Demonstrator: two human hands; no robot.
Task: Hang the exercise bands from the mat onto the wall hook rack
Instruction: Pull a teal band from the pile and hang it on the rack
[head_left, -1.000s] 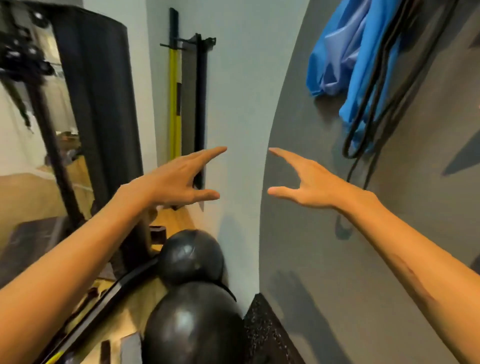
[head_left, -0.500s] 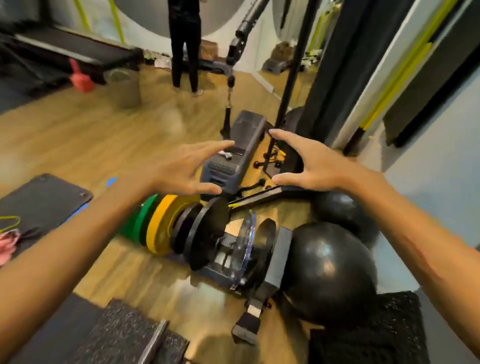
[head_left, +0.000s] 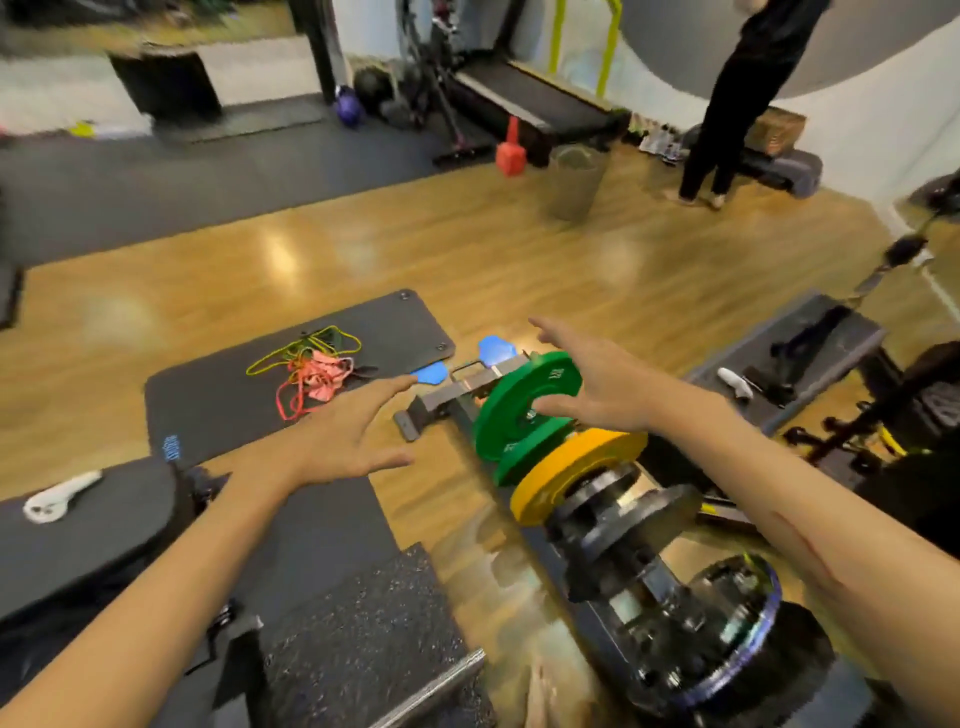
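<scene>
A wooden floor spreads across the room, with a black exercise mat lying on it left of centre. To the right, a rack of weight plates runs from near to far, green ones at the far end, a yellow one next, then dark ones. On the mat's far part lies a loose tangle of exercise bands, yellow-green and pinkish red, perhaps three or four. The left hand hangs over the mat's near right edge, grip spread wide, empty. The right hand hovers in front of the green plates, likewise splayed and empty
</scene>
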